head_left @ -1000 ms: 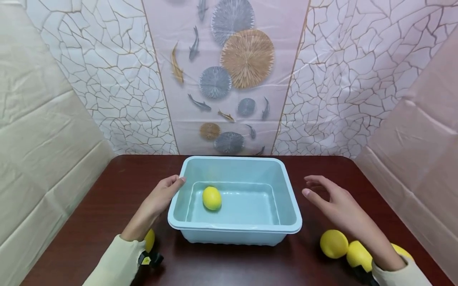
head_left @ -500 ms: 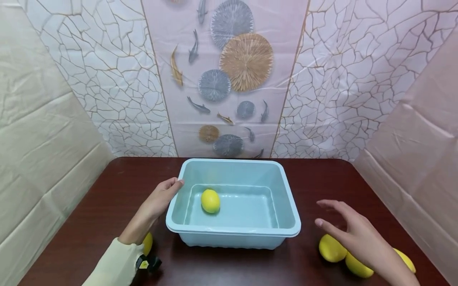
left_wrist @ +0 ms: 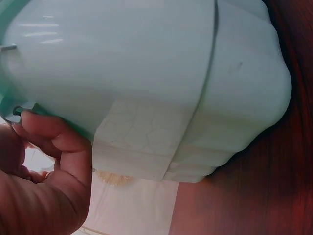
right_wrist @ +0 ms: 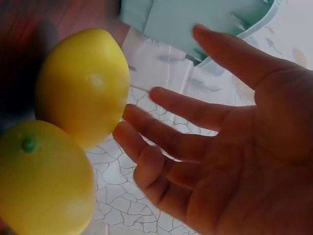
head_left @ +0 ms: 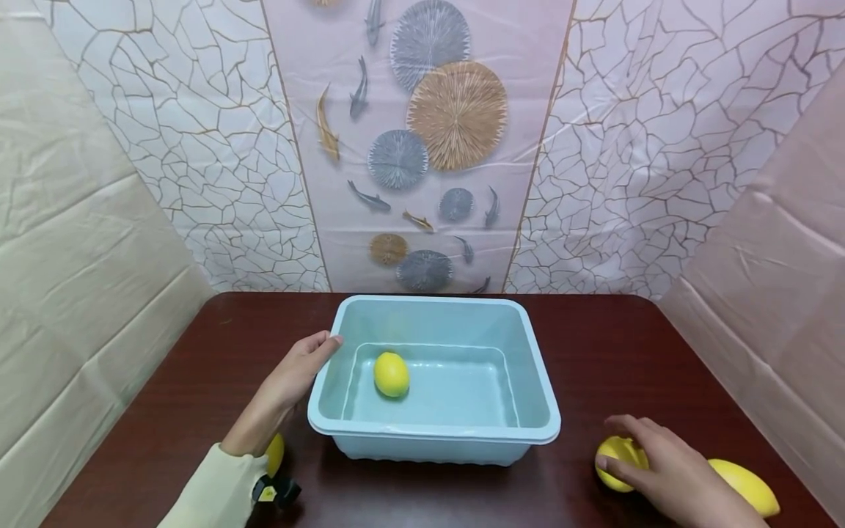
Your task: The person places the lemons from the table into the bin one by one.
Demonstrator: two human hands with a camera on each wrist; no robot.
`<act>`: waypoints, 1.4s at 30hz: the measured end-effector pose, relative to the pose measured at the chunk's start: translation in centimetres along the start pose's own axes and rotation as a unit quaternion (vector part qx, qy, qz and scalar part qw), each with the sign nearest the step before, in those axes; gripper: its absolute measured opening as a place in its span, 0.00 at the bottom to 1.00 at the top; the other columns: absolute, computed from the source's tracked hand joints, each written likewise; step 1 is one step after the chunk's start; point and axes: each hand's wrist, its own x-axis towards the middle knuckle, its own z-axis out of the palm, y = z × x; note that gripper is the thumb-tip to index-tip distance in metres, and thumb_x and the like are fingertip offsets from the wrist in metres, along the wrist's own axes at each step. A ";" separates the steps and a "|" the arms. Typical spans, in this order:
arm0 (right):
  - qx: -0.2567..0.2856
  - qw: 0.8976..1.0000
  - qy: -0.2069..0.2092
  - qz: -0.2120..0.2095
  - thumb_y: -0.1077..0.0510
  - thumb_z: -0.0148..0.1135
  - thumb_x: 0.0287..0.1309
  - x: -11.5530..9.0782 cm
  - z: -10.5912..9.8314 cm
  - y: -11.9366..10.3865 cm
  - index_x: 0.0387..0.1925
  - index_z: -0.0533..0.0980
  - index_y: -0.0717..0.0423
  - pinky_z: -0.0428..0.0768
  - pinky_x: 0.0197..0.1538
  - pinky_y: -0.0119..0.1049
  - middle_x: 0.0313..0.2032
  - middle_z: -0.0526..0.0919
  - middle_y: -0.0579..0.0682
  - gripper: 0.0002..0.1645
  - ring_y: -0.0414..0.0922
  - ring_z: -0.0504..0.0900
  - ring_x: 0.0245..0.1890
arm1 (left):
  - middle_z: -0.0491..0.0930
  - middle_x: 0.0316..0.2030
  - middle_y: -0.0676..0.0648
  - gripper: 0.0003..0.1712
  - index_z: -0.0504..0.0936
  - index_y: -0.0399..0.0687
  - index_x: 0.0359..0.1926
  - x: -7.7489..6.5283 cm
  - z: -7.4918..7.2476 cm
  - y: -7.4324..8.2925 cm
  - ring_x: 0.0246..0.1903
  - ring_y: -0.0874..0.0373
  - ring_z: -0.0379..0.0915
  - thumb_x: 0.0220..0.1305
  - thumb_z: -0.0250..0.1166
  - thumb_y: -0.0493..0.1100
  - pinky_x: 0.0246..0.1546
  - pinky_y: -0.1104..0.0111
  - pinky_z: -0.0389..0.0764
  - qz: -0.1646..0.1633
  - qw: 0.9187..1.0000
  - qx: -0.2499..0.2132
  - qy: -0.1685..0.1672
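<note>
My left hand (head_left: 290, 381) pinches the left rim of a light-blue plastic basin (head_left: 432, 449); the left wrist view shows its thumb and curled fingers at that rim. One yellow lemon (head_left: 391, 375) lies inside, left of the basin's middle. Right of the basin, my right hand (head_left: 680, 469) is lowered over another lemon (head_left: 614, 481), thumb and fingers apart around it. In the right wrist view the fingers (right_wrist: 168, 139) are spread close to that lemon (right_wrist: 83, 88) without a grip. A further lemon (right_wrist: 44, 186) with a green stem end sits beside it, covered by my hand in the head view.
Another lemon (head_left: 746, 488) lies at the far right of the dark brown table (head_left: 594, 352). Partly behind my left wrist is one more lemon (head_left: 274, 455). Patterned sheets (head_left: 422, 183) hang behind the table and at both sides.
My right hand has moved down and slightly right, from beside the basin to the lemons on the right. My left hand keeps hold of the rim, and the basin stays put.
</note>
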 end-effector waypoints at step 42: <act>-0.086 0.990 0.038 -0.101 0.52 0.89 0.39 0.3 2.2 3.2 0.58 0.80 0.59 0.81 0.39 0.52 0.52 0.82 0.54 0.43 0.53 0.81 0.46 | 0.82 0.45 0.37 0.26 0.72 0.31 0.60 -0.2 -0.1 -0.1 0.39 0.53 0.84 0.84 0.52 0.53 0.40 0.62 0.89 0.002 1.000 -0.018 -0.003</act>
